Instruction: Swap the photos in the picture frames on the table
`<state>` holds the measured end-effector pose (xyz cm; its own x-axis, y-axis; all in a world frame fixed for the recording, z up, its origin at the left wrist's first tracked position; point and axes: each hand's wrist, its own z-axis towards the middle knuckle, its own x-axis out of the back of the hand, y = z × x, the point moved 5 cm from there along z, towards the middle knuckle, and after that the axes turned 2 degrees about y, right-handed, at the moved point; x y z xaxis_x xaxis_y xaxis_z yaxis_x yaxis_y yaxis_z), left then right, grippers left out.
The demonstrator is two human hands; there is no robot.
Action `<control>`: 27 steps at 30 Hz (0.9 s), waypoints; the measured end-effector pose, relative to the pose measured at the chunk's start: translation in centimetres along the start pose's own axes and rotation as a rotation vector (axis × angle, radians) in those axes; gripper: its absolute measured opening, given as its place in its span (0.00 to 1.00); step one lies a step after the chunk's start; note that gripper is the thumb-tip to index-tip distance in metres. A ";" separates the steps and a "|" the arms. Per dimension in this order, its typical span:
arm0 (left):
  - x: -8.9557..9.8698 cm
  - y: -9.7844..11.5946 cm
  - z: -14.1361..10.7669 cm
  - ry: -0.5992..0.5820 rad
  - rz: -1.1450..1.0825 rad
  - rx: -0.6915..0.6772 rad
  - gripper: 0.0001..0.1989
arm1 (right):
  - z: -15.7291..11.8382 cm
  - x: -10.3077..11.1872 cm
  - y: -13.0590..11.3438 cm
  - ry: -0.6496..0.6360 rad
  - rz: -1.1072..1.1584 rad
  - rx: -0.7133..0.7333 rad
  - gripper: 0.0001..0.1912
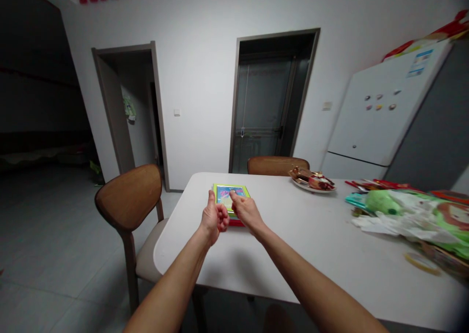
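In front of me on the white table lies a flat rectangular item, a box or book, with a yellow-green border and a blue and pink picture. A red edge shows below it. My left hand is over its near left corner, thumb up and the other fingers curled in, with nothing seen in them. My right hand is at its right side, closed, with one digit stretched out over the picture. I cannot tell whether either hand touches the item. Both hands hide parts of its near side.
A plate of packaged snacks stands at the table's far side. On the right lie a green plush toy, crumpled white tissue and a tape roll. Wooden chairs stand left and behind. A fridge stands back right.
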<state>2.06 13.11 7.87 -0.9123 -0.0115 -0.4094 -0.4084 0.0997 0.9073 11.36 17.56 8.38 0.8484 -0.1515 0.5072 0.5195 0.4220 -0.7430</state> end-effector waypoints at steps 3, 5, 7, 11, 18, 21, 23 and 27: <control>1.5 -2.1 0.5 0.058 0.029 0.048 0.33 | 0.8 -0.3 2.6 0.020 -0.315 0.072 0.10; 2.4 -3.9 0.9 0.092 0.052 0.078 0.31 | 0.8 -0.5 3.7 -0.011 -0.381 0.096 0.14; 3.0 -5.4 1.2 0.120 0.068 0.087 0.28 | 0.3 -0.9 4.1 -0.053 -0.445 0.132 0.14; 3.5 -7.0 1.4 0.168 0.043 -0.005 0.21 | -2.4 -1.4 3.0 -0.133 -0.510 0.229 0.12; 2.4 -5.7 -3.0 0.244 0.051 -0.328 0.16 | -7.4 1.8 0.0 -0.058 0.036 0.128 0.21; 1.2 -4.3 -6.5 0.219 0.327 -0.511 0.15 | -8.3 3.0 -0.4 -0.003 0.477 -0.172 0.27; 0.0 -3.7 -8.7 0.130 0.581 -0.668 0.18 | -9.1 3.3 -0.8 -0.018 0.713 -0.300 0.26; -1.6 -4.5 -12.1 -0.130 0.981 -1.051 0.25 | -11.3 3.7 -0.2 -0.073 0.928 -0.477 0.25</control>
<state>5.02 0.62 5.58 -0.8469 -0.2752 0.4549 0.4848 -0.7509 0.4484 15.54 6.82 5.50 0.9345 0.1127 -0.3375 -0.3334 -0.0541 -0.9412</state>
